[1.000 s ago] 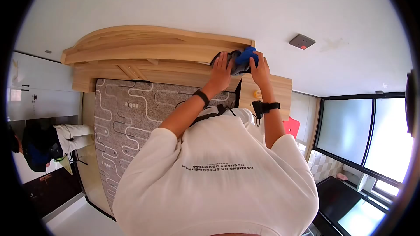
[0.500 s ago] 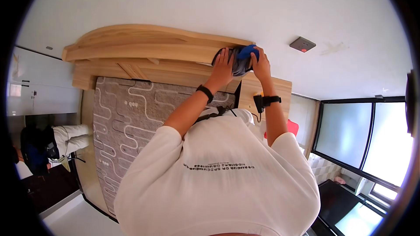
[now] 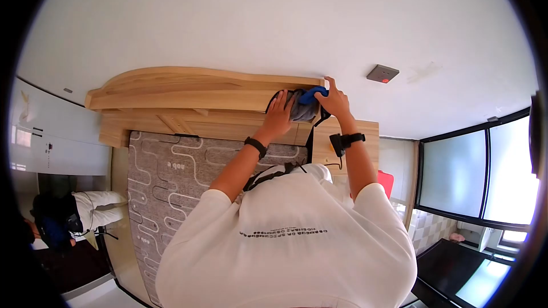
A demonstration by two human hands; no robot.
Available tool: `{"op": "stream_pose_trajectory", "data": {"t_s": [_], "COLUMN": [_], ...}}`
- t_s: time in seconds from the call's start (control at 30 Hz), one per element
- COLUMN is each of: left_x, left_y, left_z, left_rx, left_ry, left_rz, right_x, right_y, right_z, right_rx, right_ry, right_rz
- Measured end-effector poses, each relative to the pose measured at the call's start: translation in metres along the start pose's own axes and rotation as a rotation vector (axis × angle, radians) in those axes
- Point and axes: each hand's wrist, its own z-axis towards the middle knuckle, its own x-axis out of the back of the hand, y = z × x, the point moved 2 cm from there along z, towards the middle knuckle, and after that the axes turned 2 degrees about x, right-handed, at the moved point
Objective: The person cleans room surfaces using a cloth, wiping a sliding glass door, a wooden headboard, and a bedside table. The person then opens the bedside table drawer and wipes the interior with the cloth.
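Observation:
A crumpled bundle of grey cloth [image 3: 301, 112] with a dark edge lies against the right end of the wooden headboard [image 3: 211, 100]. Bright blue cloth [image 3: 313, 95] shows at its upper right, and a black strap hangs below. My left hand [image 3: 278, 114] is over the bundle's left side, its fingers long across the grey fabric. At the headboard's corner, my right hand [image 3: 335, 101] grips the blue part, with one finger raised along the wood's end. The undersides of both hands are hidden.
A patterned mattress [image 3: 171, 188] lies below the headboard. Right of it stand a wooden bedside cabinet [image 3: 365, 137] and a red object [image 3: 386, 183]. A grey wall socket [image 3: 382, 73] is at upper right. Another person's light trousers [image 3: 97, 208] show at far left.
The view has tilted, so the headboard sits lower in it. Both hands stay at the bundle; a finger of my right hand now extends upward by the headboard's corner.

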Motion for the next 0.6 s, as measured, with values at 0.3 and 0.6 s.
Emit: {"op": "stream_pose_trajectory", "data": {"t_s": [0.3,0.6], "left_x": [-0.001,0.008], "left_y": [0.005,0.005], "left_z": [-0.02,-0.019], "left_rx": [0.046,0.029], "left_ry": [-0.031,-0.184], "left_rz": [-0.128,-0.197], "right_x": [-0.015,-0.017], "right_y": [0.005,0.006], "right_z": [0.007,0.003], "right_rx": [-0.028,-0.026], "right_ry": [0.129,0.104], "right_rz": [-0.131,-0.046]}}
